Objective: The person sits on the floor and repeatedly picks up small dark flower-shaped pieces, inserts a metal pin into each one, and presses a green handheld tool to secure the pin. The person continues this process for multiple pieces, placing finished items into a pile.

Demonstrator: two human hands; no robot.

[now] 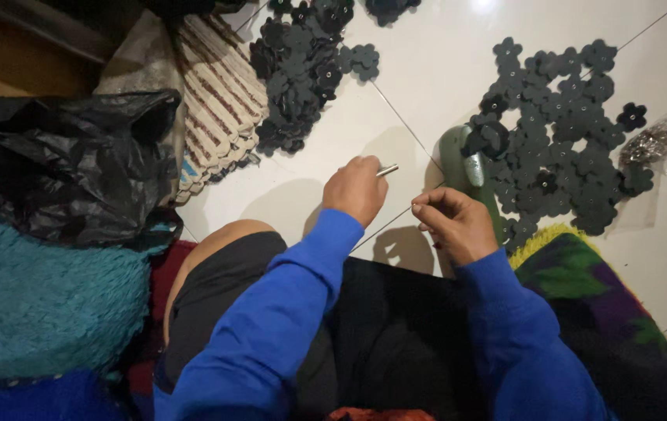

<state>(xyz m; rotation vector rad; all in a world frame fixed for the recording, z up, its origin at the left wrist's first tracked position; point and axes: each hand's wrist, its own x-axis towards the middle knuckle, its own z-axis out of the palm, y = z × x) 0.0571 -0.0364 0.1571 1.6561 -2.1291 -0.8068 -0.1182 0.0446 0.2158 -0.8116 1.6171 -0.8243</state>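
Pinching a thin metal rod (387, 169) — stiff, light, likely slippery — the left hand (357, 189) grips its end; the right hand (452, 222) closes, fingertips pinched, contents unclear.

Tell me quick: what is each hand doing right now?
Left hand: closed around a thin metal rod that sticks out of the fist.
Right hand: fingers pinched together; what they hold is too small to tell.

Glossy white floor tiles (442, 62), matt dark flower cutouts (559, 132), shiny metal pin (387, 170).
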